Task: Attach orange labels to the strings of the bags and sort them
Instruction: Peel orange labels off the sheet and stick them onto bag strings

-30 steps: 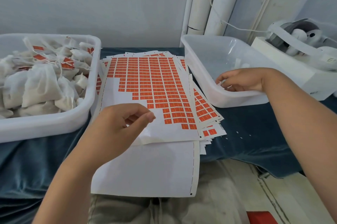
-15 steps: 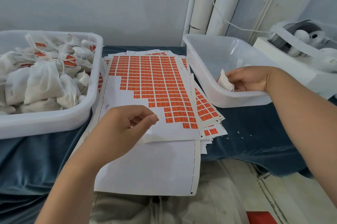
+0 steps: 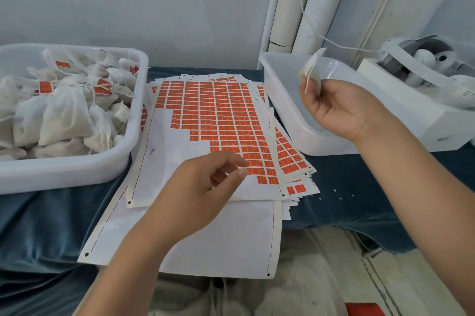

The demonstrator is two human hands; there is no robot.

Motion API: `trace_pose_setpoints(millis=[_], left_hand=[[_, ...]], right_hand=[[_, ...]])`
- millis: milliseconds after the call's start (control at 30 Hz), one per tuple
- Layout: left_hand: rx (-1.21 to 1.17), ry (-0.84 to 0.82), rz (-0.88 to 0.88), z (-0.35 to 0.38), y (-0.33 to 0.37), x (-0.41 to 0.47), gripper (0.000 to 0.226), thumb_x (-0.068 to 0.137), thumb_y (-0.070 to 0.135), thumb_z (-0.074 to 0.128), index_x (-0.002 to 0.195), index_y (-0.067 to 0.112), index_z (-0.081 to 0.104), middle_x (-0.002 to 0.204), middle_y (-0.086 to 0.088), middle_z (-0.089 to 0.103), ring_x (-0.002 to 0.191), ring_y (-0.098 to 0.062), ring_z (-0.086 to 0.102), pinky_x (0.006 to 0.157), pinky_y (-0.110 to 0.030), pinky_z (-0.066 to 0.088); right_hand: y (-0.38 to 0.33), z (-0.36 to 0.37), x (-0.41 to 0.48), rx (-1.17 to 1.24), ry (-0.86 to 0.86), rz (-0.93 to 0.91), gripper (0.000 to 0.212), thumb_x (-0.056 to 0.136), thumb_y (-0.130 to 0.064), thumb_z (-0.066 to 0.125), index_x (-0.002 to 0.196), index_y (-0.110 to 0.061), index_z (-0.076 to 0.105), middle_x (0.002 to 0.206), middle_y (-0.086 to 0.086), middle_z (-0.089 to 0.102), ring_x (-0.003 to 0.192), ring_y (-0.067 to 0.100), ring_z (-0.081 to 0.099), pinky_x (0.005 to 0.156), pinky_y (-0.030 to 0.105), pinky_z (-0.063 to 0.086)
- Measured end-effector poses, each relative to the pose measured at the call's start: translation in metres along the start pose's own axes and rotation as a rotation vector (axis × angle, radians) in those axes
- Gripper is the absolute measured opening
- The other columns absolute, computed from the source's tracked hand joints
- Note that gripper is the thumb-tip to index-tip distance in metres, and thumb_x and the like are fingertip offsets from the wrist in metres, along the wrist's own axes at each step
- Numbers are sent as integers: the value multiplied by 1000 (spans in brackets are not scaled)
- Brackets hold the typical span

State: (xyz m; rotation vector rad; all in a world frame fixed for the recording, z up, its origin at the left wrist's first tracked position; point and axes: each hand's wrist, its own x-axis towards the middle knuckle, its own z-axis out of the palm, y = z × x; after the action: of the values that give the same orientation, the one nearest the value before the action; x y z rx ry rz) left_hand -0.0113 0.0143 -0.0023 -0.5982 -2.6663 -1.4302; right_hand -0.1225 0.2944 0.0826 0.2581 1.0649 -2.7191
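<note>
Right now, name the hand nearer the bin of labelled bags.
Left. Left hand over the label sheet beside that bin; right hand holds a bag beyond the sheet.

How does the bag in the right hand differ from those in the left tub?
The held bag has a bare string; several tub bags carry orange labels. The right hand pinches it up over the right tub; the others lie heaped in the left tub. All are white with strings.
</note>
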Motion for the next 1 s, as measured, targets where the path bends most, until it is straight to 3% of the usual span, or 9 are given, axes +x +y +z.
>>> trace_pose_setpoints(millis=[167, 267, 367, 433, 533, 667, 800, 933, 1000], left_hand=[[-159, 183, -34, 6, 10, -1, 51, 83, 73, 47, 129, 52, 51, 116, 33, 65, 109, 12, 62, 80, -3, 51], [-245, 104, -10, 4, 7, -3, 66, 82, 69, 59, 142, 43, 50, 136, 28, 61, 127, 5, 58, 99, -14, 52], [-324, 3, -4, 4, -2, -8, 52, 89, 56, 70, 132, 29, 64, 125, 17, 71, 123, -10, 65, 103, -31, 56], [-403, 15, -2, 7, -5, -13, 38, 93, 50, 73, 123, 25, 71, 115, 12, 75, 115, -15, 70, 94, -27, 59], [-462, 122, -51, 11, -7, -15, 29, 90, 45, 69, 107, 22, 76, 98, 6, 76, 97, -17, 74, 77, -25, 61], [-430, 301, -158, 15, -13, -13, 15, 97, 33, 71, 91, 19, 70, 83, -3, 71, 79, -26, 70, 66, -37, 59], [-266, 458, -203, 17, -13, -13, 18, 92, 43, 68, 84, 26, 66, 76, 9, 65, 68, -8, 64, 57, -15, 50], [-127, 488, -133, 20, -11, -16, 23, 94, 43, 71, 79, 29, 62, 74, 11, 64, 68, -11, 62, 53, -17, 49], [-132, 487, -116, 20, -10, -17, 26, 92, 47, 70, 78, 27, 62, 70, 7, 64, 65, -17, 62, 51, -21, 49]], right_hand=[[72, 8, -44, -71, -110, 313, 56, 89, -12, 66, 141, 3, 52, 92, 20, 72, 68, 16, 73, 56, 23, 62], [114, 3, -59, -108, -193, 467, 71, 82, -15, 81, 145, -7, 50, 90, 19, 70, 63, 18, 72, 51, 25, 61], [145, 0, -66, -5, -264, 592, 74, 80, -12, 87, 142, -8, 49, 85, 18, 68, 61, 21, 73, 49, 27, 61], [159, -1, -68, 78, -291, 646, 62, 85, -16, 85, 136, -7, 50, 83, 18, 69, 62, 22, 74, 50, 28, 62], [169, -6, -67, 26, -330, 655, 65, 79, -24, 92, 132, -6, 60, 89, 15, 70, 64, 20, 74, 54, 27, 63], [172, -12, -62, -473, -264, 462, 54, 96, -48, 70, 134, -10, 63, 96, 13, 70, 73, 19, 72, 61, 27, 61], [162, -4, -61, -927, -46, 73, 47, 106, -58, 40, 113, -23, 71, 95, -2, 77, 85, 17, 77, 73, 27, 61], [160, 4, -70, -1234, -112, -296, 26, 98, -60, 57, 106, -38, 68, 96, -19, 74, 91, 6, 74, 69, 20, 60], [163, 1, -75, -1272, -140, -463, 14, 97, -47, 67, 105, -37, 70, 95, -18, 74, 91, 8, 74, 73, 21, 61]])
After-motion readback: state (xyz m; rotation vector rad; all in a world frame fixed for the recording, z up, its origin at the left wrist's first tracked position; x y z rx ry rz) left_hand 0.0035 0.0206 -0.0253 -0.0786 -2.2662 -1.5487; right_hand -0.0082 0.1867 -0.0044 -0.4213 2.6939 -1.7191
